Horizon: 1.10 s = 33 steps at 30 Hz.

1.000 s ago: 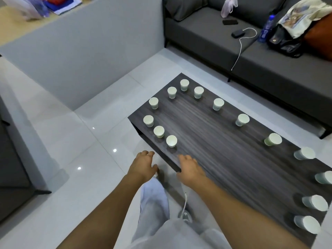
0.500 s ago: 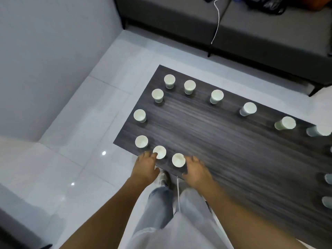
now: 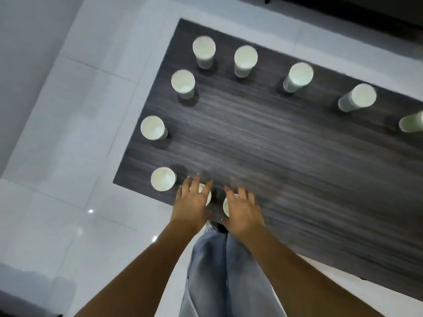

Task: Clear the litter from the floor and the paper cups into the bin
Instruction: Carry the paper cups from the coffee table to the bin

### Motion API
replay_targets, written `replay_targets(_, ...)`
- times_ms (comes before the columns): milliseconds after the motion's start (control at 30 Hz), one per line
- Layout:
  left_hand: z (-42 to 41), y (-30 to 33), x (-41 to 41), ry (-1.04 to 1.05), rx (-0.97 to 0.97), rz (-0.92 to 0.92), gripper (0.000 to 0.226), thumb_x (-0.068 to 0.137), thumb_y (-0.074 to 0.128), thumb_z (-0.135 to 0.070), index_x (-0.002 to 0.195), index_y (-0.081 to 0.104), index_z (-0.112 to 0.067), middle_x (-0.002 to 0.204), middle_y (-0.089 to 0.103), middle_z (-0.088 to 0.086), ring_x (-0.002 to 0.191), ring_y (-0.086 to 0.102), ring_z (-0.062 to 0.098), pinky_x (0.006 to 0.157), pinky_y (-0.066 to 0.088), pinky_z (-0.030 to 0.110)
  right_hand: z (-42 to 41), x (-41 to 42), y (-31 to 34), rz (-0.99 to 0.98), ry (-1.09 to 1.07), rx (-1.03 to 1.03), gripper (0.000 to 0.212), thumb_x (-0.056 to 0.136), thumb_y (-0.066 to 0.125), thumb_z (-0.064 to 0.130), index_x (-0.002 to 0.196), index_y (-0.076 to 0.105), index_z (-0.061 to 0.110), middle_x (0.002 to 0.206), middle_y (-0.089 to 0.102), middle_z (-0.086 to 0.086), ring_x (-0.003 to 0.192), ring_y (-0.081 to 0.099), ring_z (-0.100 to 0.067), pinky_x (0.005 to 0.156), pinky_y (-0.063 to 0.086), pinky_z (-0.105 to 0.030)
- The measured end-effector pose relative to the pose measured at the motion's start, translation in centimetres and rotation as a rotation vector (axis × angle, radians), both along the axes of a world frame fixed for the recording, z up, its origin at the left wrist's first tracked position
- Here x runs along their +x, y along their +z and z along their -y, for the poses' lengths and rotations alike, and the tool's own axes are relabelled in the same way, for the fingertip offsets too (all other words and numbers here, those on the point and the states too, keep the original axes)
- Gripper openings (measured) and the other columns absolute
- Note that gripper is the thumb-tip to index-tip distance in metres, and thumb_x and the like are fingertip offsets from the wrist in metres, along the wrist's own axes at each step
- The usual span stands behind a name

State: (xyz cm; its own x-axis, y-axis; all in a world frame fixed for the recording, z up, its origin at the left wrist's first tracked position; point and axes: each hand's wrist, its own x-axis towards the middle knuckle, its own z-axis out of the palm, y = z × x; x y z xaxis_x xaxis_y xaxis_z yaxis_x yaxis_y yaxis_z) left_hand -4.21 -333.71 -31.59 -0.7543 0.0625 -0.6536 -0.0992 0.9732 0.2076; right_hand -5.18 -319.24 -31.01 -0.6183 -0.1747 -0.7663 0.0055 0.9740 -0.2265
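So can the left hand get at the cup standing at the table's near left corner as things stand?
Probably yes. The left hand lies over the neighbouring cup, and the corner cup stands just to its left, upright, with nothing between them.

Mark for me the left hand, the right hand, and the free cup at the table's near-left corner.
left hand (image 3: 191, 203): head view, back of the hand.
right hand (image 3: 243, 211): head view, back of the hand.
corner cup (image 3: 163, 178): head view, middle of its open mouth.

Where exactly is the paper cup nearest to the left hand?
In the head view, that cup stands at the table's near edge, directly under the left hand, between the corner cup and the cup under the right hand.
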Motion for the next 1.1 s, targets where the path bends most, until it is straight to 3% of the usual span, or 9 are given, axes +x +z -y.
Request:
replay_targets(200,-0.8,-3.7,0.6,0.025,-0.042,0.008,0.072,0.090,0.062,-0.025,0.148,0.019,-0.033,0.159,0.004,0.006,0.145,0.005,0.033,0.117,0.018,0.047,0.3,1.5,-3.8,0.001,0.036,0.006,0.086,0.087,0.068,0.025,0.152,0.012,0.024,0.160,0.003,-0.009,0.146,0.007,-0.036,0.117,0.023,-0.050)
replay_targets(467,-0.9,-2.3,2.0,0.049,0.009,-0.073,0.060,0.088,0.061,-0.019,0.141,0.034,-0.027,0.153,0.023,0.004,0.138,0.023,0.027,0.104,0.041,0.041,-1.0,2.5,-2.5,-0.039,0.009,-0.037,0.075,0.087,0.068,0.019,0.148,0.024,0.022,0.157,0.013,-0.008,0.141,0.020,-0.031,0.110,0.035,-0.042)
replay_targets(667,-2.3,4.8,1.8,-0.012,-0.005,-0.030,0.062,0.087,0.062,-0.021,0.142,0.033,-0.026,0.150,0.027,0.006,0.136,0.026,0.029,0.103,0.040,0.042,-3.0,2.1,4.5,-0.108,-0.024,-0.034,0.066,0.084,0.066,0.011,0.140,0.033,0.020,0.146,0.027,-0.008,0.130,0.031,-0.029,0.096,0.045,-0.040)
replay_targets(833,-3.9,11.8,1.2,-0.083,0.027,-0.040,0.065,0.085,0.065,-0.021,0.143,0.035,-0.024,0.149,0.031,0.009,0.135,0.028,0.032,0.102,0.041,0.048,-5.6,2.9,11.8,-0.147,-0.113,-0.013,0.053,0.083,0.064,0.010,0.130,0.041,0.015,0.145,0.029,-0.009,0.129,0.030,-0.031,0.084,0.044,-0.040)
replay_targets(1100,-7.4,20.2,2.4,-0.324,0.134,-0.074,0.070,0.084,0.067,-0.020,0.145,0.033,-0.026,0.150,0.027,0.006,0.137,0.024,0.029,0.105,0.037,0.046,-8.7,8.7,20.0,-0.231,-0.430,0.020,0.061,0.086,0.068,0.018,0.138,0.036,0.016,0.143,0.028,-0.009,0.130,0.030,-0.031,0.093,0.046,-0.043)
